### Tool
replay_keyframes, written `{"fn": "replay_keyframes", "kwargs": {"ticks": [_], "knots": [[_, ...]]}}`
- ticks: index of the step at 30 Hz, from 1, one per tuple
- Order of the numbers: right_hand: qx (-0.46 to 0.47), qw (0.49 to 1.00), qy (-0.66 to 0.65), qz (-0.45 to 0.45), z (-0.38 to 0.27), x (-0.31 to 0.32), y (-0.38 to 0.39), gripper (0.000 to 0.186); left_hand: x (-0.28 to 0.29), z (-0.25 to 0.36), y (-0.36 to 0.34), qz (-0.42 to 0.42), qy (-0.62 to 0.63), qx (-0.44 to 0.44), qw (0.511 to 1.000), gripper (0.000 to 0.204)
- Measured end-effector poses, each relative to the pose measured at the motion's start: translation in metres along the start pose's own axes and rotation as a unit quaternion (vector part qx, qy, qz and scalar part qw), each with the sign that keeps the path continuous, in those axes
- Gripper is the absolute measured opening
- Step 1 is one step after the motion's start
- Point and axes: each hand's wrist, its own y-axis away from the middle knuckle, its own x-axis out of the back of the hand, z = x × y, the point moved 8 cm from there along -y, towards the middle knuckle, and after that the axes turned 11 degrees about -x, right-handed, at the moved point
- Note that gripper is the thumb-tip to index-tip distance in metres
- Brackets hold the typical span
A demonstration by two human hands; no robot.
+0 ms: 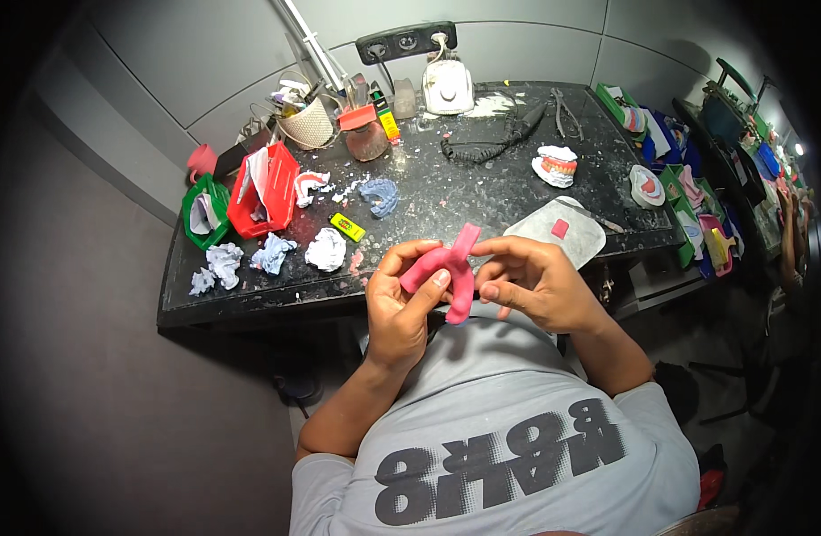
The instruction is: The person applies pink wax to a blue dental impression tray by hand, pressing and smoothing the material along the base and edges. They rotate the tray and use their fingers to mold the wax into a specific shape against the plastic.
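Left hand [400, 308] pinches pink piece [461, 277] snugly; right hand [549, 288], grip half open, just beside; dental model [555, 167] sits right on tabletop [428, 207].

And at the back, a white box [448, 87] stands below the black socket strip [406, 42], pliers [566, 114] off to the right! Over on the left, a red bin [283, 186] sits beside a green bin [218, 193], a yellow lighter [347, 226] near crumpled paper [326, 249].
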Motion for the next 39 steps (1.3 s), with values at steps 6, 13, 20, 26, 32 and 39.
{"fn": "replay_keyframes", "kwargs": {"ticks": [6,13,20,26,32,39], "knots": [[0.009,0.998,-0.049,0.028,0.001,0.002,-0.005,0.045,-0.003,0.005,0.001,-0.007,-0.091,-0.052,0.995,0.033],[0.025,0.985,-0.168,0.034,0.000,0.003,-0.010,0.035,-0.007,-0.004,0.005,-0.013,-0.096,-0.041,0.994,0.030],[0.012,0.975,-0.218,0.052,0.003,-0.006,-0.013,0.026,-0.013,-0.004,0.005,-0.015,-0.088,-0.054,0.995,0.027],[0.038,0.973,-0.223,0.055,-0.001,-0.009,-0.012,0.023,-0.013,-0.005,0.007,-0.010,-0.082,-0.062,0.995,0.028],[0.007,0.970,-0.240,0.020,-0.006,-0.018,-0.010,0.024,-0.010,-0.006,0.009,-0.001,-0.086,-0.069,0.994,0.027],[0.104,0.984,-0.144,0.024,-0.009,-0.014,-0.012,0.039,-0.009,-0.005,0.008,0.018,-0.019,-0.057,0.998,0.027]]}}
